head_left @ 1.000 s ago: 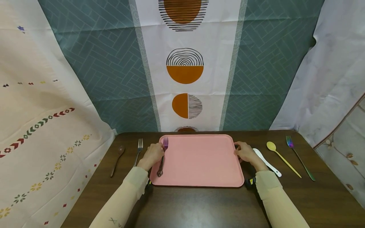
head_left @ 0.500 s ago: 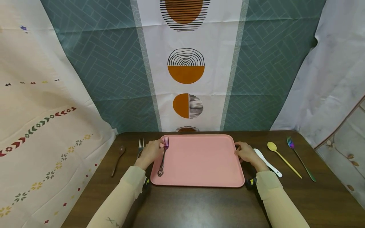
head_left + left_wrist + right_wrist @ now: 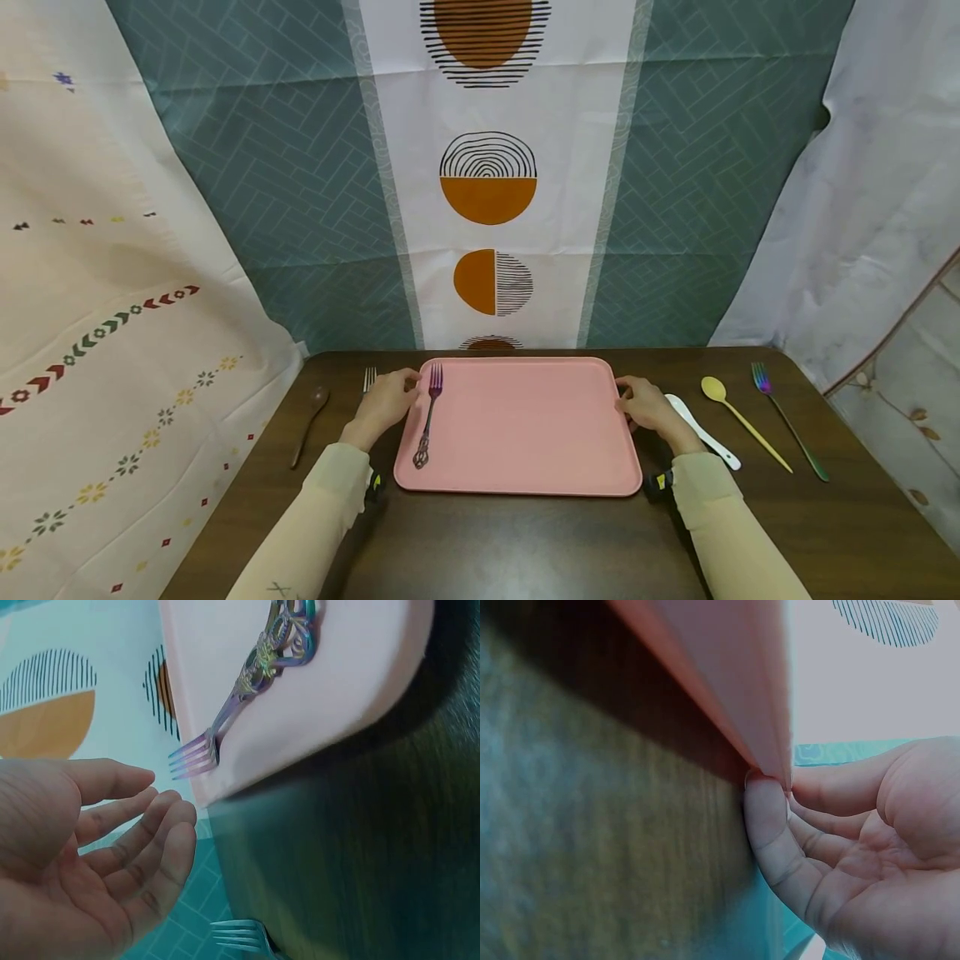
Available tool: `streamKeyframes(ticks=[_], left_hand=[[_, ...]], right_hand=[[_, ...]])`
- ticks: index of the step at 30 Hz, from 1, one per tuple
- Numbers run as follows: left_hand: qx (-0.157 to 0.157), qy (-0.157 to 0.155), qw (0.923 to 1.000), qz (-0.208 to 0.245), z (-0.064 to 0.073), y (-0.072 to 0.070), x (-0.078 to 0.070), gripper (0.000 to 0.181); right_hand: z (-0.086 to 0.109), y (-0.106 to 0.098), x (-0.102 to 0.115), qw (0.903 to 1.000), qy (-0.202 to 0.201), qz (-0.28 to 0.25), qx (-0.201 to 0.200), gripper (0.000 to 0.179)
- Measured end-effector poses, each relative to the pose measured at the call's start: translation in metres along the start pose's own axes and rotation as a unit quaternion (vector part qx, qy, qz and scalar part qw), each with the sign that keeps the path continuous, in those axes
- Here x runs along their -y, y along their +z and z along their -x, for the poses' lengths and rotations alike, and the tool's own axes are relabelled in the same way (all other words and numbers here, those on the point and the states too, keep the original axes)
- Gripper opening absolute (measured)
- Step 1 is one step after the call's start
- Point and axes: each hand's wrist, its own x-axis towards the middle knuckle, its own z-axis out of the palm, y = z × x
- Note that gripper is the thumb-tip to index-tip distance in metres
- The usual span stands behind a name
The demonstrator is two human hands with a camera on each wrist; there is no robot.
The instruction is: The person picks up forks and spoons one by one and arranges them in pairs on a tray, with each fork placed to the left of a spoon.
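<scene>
A pink rectangular tray (image 3: 525, 425) lies on the dark wooden table. Along its left side lies a purple-tined fork (image 3: 427, 429) with an ornate handle. Beside the tray's far left corner is my left hand (image 3: 382, 406), holding nothing. In the left wrist view its fingers (image 3: 176, 847) are loosely bent, apart from the fork tips and the tray. My right hand (image 3: 648, 408) pinches the tray's right rim (image 3: 776, 735); in the right wrist view one finger sits under the rim with the thumb against its other side.
Left of the tray lie a silver fork (image 3: 370, 378), partly hidden by my left hand, and a brown spoon (image 3: 309, 425). To the right are a white spoon (image 3: 705, 433), a yellow spoon (image 3: 742, 418) and a rainbow-coloured fork (image 3: 787, 423). Patterned cloths hang behind the table (image 3: 510, 550).
My left hand has let go of the purple-tined fork and moved left, off it. The fork stays on the tray. My right hand keeps its place at the tray's rim.
</scene>
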Motion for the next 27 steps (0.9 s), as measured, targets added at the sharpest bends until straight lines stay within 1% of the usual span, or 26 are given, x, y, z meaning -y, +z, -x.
streamKeyframes(ticks=[4,12,17,22,27], left_hand=[[0.002,0.001,1.0000,0.006,0.000,-0.001,0.002,0.034],[0.001,0.009,1.0000,0.002,0.002,-0.005,0.001,0.034],[0.002,0.008,1.0000,0.004,0.002,-0.007,0.001,0.034],[0.002,0.009,1.0000,-0.001,0.003,-0.008,0.004,0.035],[0.003,0.006,1.0000,-0.005,0.006,-0.012,0.011,0.035]], right_hand=[[0.001,-0.001,0.001,1.0000,0.001,0.000,0.002,0.054],[-0.001,-0.001,-0.001,0.9999,-0.014,-0.005,0.004,0.054],[-0.001,-0.002,-0.001,0.9999,-0.015,-0.007,0.003,0.054],[-0.001,-0.002,-0.001,0.9999,-0.014,-0.009,0.004,0.054],[0.000,-0.001,0.000,0.9999,-0.013,-0.005,0.002,0.054]])
